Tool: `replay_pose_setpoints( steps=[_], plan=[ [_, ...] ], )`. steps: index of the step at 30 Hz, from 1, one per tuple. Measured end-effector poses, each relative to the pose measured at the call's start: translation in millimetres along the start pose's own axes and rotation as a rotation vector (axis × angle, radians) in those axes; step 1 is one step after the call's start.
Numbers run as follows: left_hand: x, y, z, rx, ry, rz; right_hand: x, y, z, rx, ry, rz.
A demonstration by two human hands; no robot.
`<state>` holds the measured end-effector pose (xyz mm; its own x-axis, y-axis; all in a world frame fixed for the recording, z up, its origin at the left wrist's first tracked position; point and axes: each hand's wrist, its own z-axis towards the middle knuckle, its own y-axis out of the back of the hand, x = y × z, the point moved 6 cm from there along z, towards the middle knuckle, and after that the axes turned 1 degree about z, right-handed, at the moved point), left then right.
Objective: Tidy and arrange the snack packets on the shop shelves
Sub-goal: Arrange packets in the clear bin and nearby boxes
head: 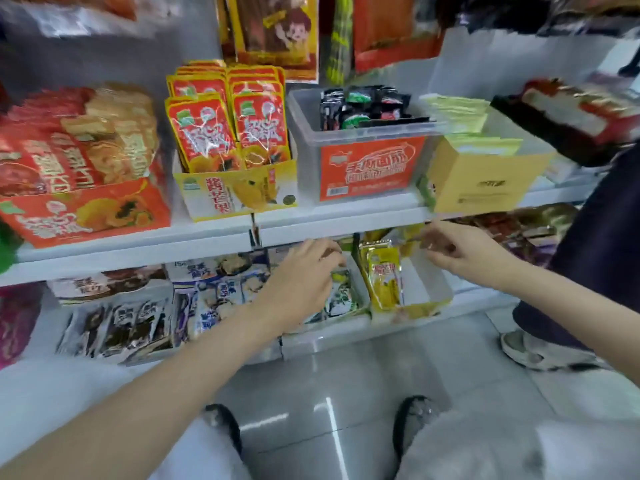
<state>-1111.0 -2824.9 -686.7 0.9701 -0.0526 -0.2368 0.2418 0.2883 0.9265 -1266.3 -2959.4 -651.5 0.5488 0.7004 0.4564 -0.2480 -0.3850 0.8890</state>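
Nearest are the person's pale-trousered knees (485, 445) over the glossy grey tiled floor (311, 393). Left on the lower white shelf (329, 336) lie silver-black foil snack packets (117, 327), then blue-white packets (214, 292). The left hand (301, 282) reaches into a white display box, its fingers (332, 254) curled over green-white packets (341, 294); whether it grips one, I cannot tell. Beside stands an upright yellow packet (384, 275) in a yellow-trimmed box (426, 292). The right hand (457, 251) hovers above that box, fingers (433, 242) curled in a pinch, apparently holding nothing.
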Motion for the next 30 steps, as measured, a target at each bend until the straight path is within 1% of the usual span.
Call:
replay_pose_setpoints(
  steps=[2, 5, 7, 10, 14, 17, 19, 21, 24, 27, 29, 30],
  plan=[
    [-2.9, -22.3, 10.9, 0.035, 0.036, -0.029, -45.9, -23.6, -4.4, 0.021, -0.136, 0.070],
    [-4.2, -65.9, 27.7, 0.127, 0.094, -0.096, -97.5, -54.3, -1.7, -0.045, -0.263, 0.208],
    [-5.3, -98.1, 39.8, 0.196, 0.133, -0.125, -114.1, -73.3, 8.5, -0.082, -0.270, 0.244],
    [-4.9, -135.9, 63.7, 0.265, 0.214, -0.144, -128.5, -94.7, 33.2, -0.079, -0.234, 0.297],
    [-1.4, -166.2, 82.3, 0.331, 0.204, -0.025, -142.3, -109.2, 69.3, -0.083, -0.161, 0.172],
    [2.3, -177.0, 89.0, 0.414, 0.159, 0.088, -155.7, -117.7, 88.1, -0.069, -0.154, -0.074],
    [6.5, -181.4, 90.4, 0.433, 0.160, 0.073, -155.4, -117.9, 93.9, -0.096, -0.138, -0.178],
    [10.4, -182.8, 88.1, 0.450, 0.179, 0.002, -152.9, -110.2, 96.4, -0.181, -0.144, -0.250],
    [12.0, -181.5, 79.5, 0.501, 0.168, -0.008, -148.5, -101.4, 99.1, -0.254, -0.169, -0.297],
    [7.3, -180.3, 72.4, 0.543, 0.166, 0.010, -150.9, -105.6, 94.1, -0.231, -0.168, -0.317],
    [5.1, -179.2, 71.2, 0.554, 0.166, 0.020, -157.5, -102.8, 87.2, -0.258, -0.213, -0.292],
    [4.1, -179.2, 71.2, 0.561, 0.166, 0.021, -161.4, -99.1, 83.4, -0.299, -0.240, -0.242]
  ],
)
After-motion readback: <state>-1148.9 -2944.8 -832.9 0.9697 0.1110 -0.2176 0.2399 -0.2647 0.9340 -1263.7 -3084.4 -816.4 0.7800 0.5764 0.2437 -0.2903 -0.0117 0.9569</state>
